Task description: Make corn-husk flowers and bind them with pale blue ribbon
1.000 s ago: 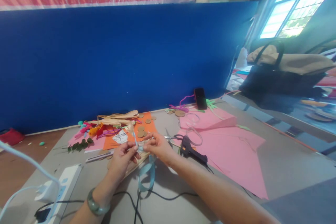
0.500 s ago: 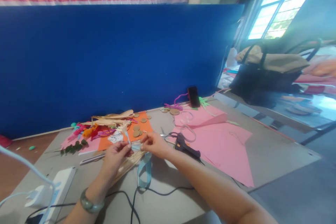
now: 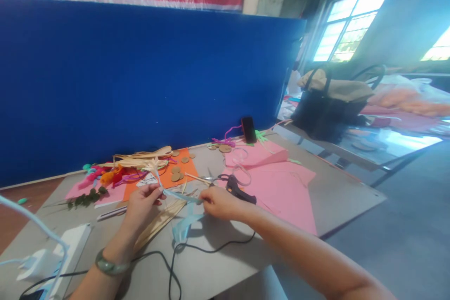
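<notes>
A light blue ribbon (image 3: 183, 195) stretches between my two hands above the table. My left hand (image 3: 145, 200) is closed in a pinch on one end of it, where a thin pale stem rises to a cream, flower-like piece (image 3: 152, 166). My right hand (image 3: 220, 202) grips the ribbon farther along, its fingers closed. From there the loose ribbon (image 3: 183, 229) hangs in a loop onto the table. Beneath my hands lie flat straw-coloured strips (image 3: 160, 222). Scissors (image 3: 211, 179) and a black glue gun (image 3: 239, 191) rest just beyond my right hand.
Pink paper (image 3: 284, 192) covers the right side. Orange paper (image 3: 188, 166) carries round wooden slices (image 3: 176, 176). Colourful pipe cleaners (image 3: 112, 176), a green sprig (image 3: 87, 198) and a utility knife (image 3: 111, 213) lie left. A power strip (image 3: 72, 253), black cable (image 3: 218, 247) and phone (image 3: 249, 130) are around.
My right hand has moved right, away from my left, drawing the ribbon out between them. The ribbon's hanging loop has shifted and folded. The view has turned slightly right.
</notes>
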`<state>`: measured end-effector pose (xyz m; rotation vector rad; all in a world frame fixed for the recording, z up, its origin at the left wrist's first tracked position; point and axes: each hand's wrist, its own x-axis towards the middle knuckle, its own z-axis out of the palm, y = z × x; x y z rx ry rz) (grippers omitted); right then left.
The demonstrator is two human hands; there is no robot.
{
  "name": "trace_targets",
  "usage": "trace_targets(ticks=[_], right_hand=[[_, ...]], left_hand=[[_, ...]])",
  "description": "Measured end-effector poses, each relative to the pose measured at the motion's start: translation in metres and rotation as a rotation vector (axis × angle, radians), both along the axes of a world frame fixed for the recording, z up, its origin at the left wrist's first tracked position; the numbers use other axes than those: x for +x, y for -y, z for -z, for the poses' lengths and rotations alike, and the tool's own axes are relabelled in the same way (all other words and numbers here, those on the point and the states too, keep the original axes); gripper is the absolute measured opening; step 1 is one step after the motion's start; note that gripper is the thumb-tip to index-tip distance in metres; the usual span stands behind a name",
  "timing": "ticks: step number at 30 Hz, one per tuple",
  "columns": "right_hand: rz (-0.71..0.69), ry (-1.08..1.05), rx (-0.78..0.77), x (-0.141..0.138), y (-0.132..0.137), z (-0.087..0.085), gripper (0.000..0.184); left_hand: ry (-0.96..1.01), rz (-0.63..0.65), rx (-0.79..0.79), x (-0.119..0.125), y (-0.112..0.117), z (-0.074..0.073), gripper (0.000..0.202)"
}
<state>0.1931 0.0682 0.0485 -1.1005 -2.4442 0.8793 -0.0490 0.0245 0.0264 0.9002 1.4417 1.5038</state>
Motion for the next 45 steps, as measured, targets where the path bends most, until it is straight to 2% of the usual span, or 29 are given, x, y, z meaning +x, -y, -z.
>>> trace_targets(ticks=[5, 9, 10, 11, 13, 15, 17, 20, 25, 28, 31, 32, 33, 36, 38, 41, 45], right_hand=[[-0.097, 0.082, -0.182, 0.053, 0.019, 0.001, 0.024], [-0.28, 0.147, -0.341, 0.095, 0.025, -0.004, 0.023], [-0.24, 0.136, -0.367, 0.103, 0.023, -0.005, 0.027], [-0.139, 0.13, -0.331, 0.108, 0.02, -0.005, 0.03], [0.162, 0.162, -0.079, 0.112, 0.011, -0.003, 0.027], [0.352, 0.262, 0.198, 0.109, 0.0, 0.002, 0.023], [0.375, 0.381, 0.292, 0.102, -0.009, 0.009, 0.031], [0.346, 0.425, 0.257, 0.093, -0.018, 0.021, 0.038], [0.435, 0.248, 0.2, 0.094, -0.019, 0.033, 0.03], [0.442, 0.007, 0.165, 0.092, -0.013, 0.026, 0.028], [0.404, -0.206, 0.158, 0.082, -0.001, 0.008, 0.019], [0.415, -0.214, 0.132, 0.077, 0.004, 0.003, 0.011], [0.391, -0.215, 0.073, 0.072, 0.009, -0.002, 0.012], [0.292, -0.184, -0.157, 0.057, 0.024, -0.01, 0.032], [0.222, -0.142, -0.241, 0.05, 0.032, -0.011, 0.041], [0.15, -0.085, -0.236, 0.04, 0.041, -0.017, 0.043], [0.083, 0.031, -0.235, 0.028, 0.047, -0.033, 0.046]], left_hand=[[0.085, 0.015, 0.008, -0.002, 0.002, -0.002, 0.038], [0.133, 0.049, -0.027, 0.004, 0.005, -0.005, 0.037], [0.145, 0.054, -0.035, 0.006, 0.006, -0.005, 0.037], [0.156, 0.062, -0.043, 0.007, 0.007, -0.005, 0.036], [0.171, 0.093, -0.059, 0.01, 0.008, -0.004, 0.033], [0.176, 0.126, -0.083, 0.013, 0.008, -0.003, 0.031], [0.18, 0.142, -0.108, 0.015, 0.008, -0.001, 0.03], [0.197, 0.157, -0.115, 0.017, 0.008, 0.0, 0.029], [0.202, 0.204, -0.13, 0.018, 0.009, -0.001, 0.024], [0.2, 0.228, -0.129, 0.02, 0.01, -0.004, 0.022], [0.212, 0.253, -0.123, 0.022, 0.012, -0.007, 0.023], [0.219, 0.261, -0.123, 0.024, 0.013, -0.008, 0.023], [0.225, 0.267, -0.126, 0.025, 0.014, -0.009, 0.023], [0.229, 0.288, -0.14, 0.026, 0.015, -0.01, 0.024], [0.224, 0.308, -0.148, 0.026, 0.014, -0.009, 0.025], [0.217, 0.333, -0.144, 0.024, 0.013, -0.006, 0.025], [0.213, 0.353, -0.125, 0.022, 0.014, -0.004, 0.024]])
